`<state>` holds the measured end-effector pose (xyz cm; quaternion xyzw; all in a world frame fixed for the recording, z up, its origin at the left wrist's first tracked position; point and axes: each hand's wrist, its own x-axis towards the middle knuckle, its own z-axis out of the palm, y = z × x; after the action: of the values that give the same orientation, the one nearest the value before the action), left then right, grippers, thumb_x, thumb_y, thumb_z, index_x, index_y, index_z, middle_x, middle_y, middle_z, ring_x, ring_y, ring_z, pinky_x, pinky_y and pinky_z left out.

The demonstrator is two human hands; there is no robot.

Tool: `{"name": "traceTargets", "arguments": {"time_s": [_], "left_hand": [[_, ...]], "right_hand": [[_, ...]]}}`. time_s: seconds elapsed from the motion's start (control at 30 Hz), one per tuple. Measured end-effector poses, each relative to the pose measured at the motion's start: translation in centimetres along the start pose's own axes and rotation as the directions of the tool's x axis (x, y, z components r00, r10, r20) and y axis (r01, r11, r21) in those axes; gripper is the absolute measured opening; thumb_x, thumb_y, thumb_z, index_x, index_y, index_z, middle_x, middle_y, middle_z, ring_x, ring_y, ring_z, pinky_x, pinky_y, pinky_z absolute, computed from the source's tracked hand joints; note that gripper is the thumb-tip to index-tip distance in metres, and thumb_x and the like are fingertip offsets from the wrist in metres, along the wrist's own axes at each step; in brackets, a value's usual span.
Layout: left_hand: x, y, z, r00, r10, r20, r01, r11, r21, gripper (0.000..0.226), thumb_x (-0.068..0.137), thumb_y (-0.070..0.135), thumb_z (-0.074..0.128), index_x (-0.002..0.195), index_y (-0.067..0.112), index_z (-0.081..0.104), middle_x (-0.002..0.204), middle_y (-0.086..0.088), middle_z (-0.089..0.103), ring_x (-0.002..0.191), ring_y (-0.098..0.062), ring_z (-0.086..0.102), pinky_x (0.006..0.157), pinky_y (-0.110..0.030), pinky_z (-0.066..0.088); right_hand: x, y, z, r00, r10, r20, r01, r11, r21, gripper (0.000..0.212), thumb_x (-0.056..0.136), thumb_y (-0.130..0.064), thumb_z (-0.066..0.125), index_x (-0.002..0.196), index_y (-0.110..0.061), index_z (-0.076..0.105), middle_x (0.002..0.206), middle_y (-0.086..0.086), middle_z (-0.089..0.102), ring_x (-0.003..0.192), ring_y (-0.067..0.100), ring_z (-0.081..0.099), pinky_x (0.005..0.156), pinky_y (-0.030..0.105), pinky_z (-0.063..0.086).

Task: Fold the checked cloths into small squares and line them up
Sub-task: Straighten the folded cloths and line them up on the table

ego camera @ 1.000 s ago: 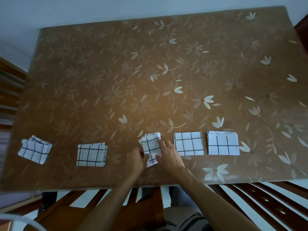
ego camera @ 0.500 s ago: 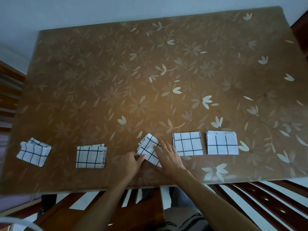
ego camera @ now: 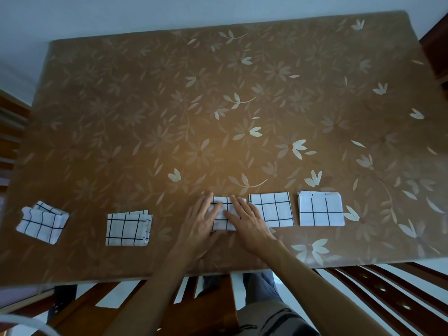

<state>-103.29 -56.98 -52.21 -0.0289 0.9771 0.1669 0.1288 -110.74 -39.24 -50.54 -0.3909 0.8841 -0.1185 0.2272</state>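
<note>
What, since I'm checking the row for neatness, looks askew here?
The leftmost cloth lies rotated and rumpled, its layers not matching. The second cloth is squarer but has uneven right edges. Both sit nearer the near edge of the table than the neat fourth cloth and rightmost cloth.

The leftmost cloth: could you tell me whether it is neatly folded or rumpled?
Rumpled: the leftmost cloth lies skewed, its layers uneven.

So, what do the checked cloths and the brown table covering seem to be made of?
The checked cloths look like thin woven fabric, perhaps cotton, with a matte finish: they lie in soft folds with layered edges. The table covering is probably a vinyl or plastic sheet with a printed flower pattern. It is smooth and gives a faint sheen near the middle.
</note>
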Motion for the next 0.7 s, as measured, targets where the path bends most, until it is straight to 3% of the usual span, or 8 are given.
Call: {"name": "traceTargets", "arguments": {"time_s": [0.07,0.2,0.3,0.37,0.47,0.6,0.7], "left_hand": [[0.4,0.0,0.2,0.997,0.068,0.029,-0.070,0.994,0.089,0.071,0.091,0.065,0.042,0.145,0.018,0.044,0.156,-0.016,0.035,0.144,-0.034,0.032,0.107,-0.048,0.042],[1.1,-0.1,0.7,0.999,0.048,0.014,-0.049,0.995,0.088,0.061,0.084,0.036,0.075,0.136,0.015,0.052,0.151,-0.018,0.042,0.139,-0.038,0.041,0.097,-0.051,0.051],[1.0,0.2,1.0,0.998,0.058,0.006,-0.058,0.990,0.130,0.068,0.083,0.027,0.075,0.142,0.012,0.046,0.156,-0.020,0.035,0.142,-0.039,0.035,0.103,-0.052,0.047],[0.6,0.6,1.2,0.997,0.078,0.012,-0.079,0.982,0.169,0.074,0.085,0.023,0.071,0.150,0.011,0.037,0.160,-0.019,0.026,0.147,-0.039,0.024,0.111,-0.053,0.039],[0.2,1.2,1.4,0.997,0.052,0.062,-0.064,0.975,0.212,0.077,0.090,0.033,0.061,0.156,0.016,0.024,0.164,-0.015,0.015,0.151,-0.037,0.009,0.117,-0.056,0.027],[-0.1,1.5,0.9,0.996,0.018,0.089,-0.037,0.977,0.208,0.070,0.097,0.054,0.033,0.157,0.019,0.020,0.166,-0.013,0.004,0.153,-0.033,0.000,0.121,-0.052,0.019],[-0.5,2.1,-0.3,0.998,-0.001,0.057,-0.008,0.989,0.146,0.076,0.093,0.060,0.030,0.157,0.021,0.016,0.166,-0.012,-0.004,0.153,-0.030,-0.005,0.121,-0.047,0.012]], "right_hand": [[-0.1,0.2,0.3,0.999,0.032,-0.022,-0.032,0.999,0.001,0.061,0.081,-0.018,0.074,0.138,-0.019,0.051,0.159,0.020,0.021,0.146,0.037,0.023,0.115,0.049,0.026],[-0.3,0.6,0.1,0.997,0.038,-0.063,-0.035,0.999,0.042,0.059,0.088,-0.009,0.065,0.142,-0.017,0.046,0.159,0.019,0.020,0.147,0.035,0.020,0.117,0.045,0.021],[-0.3,0.9,0.3,0.997,0.041,-0.064,-0.037,0.998,0.050,0.061,0.092,-0.007,0.057,0.149,-0.016,0.037,0.162,0.016,0.012,0.150,0.032,0.011,0.120,0.045,0.014],[-0.3,1.0,0.5,0.998,0.052,-0.029,-0.051,0.998,0.037,0.064,0.098,-0.006,0.048,0.155,-0.016,0.019,0.164,0.012,-0.001,0.151,0.027,-0.002,0.122,0.043,0.004],[-0.4,1.2,0.6,0.998,0.054,-0.011,-0.054,0.998,-0.013,0.069,0.100,-0.004,0.042,0.156,-0.013,0.002,0.163,0.009,-0.011,0.150,0.025,-0.011,0.121,0.041,-0.004],[-0.3,1.3,0.5,0.998,0.024,-0.050,-0.025,1.000,-0.019,0.062,0.097,-0.002,0.049,0.153,-0.009,0.023,0.163,0.014,0.003,0.151,0.029,0.000,0.121,0.044,0.001],[-0.1,1.4,-0.1,0.995,-0.003,-0.104,0.002,1.000,-0.018,0.057,0.079,-0.002,0.073,0.132,-0.008,0.055,0.152,0.019,0.037,0.143,0.035,0.032,0.114,0.049,0.030]]}}
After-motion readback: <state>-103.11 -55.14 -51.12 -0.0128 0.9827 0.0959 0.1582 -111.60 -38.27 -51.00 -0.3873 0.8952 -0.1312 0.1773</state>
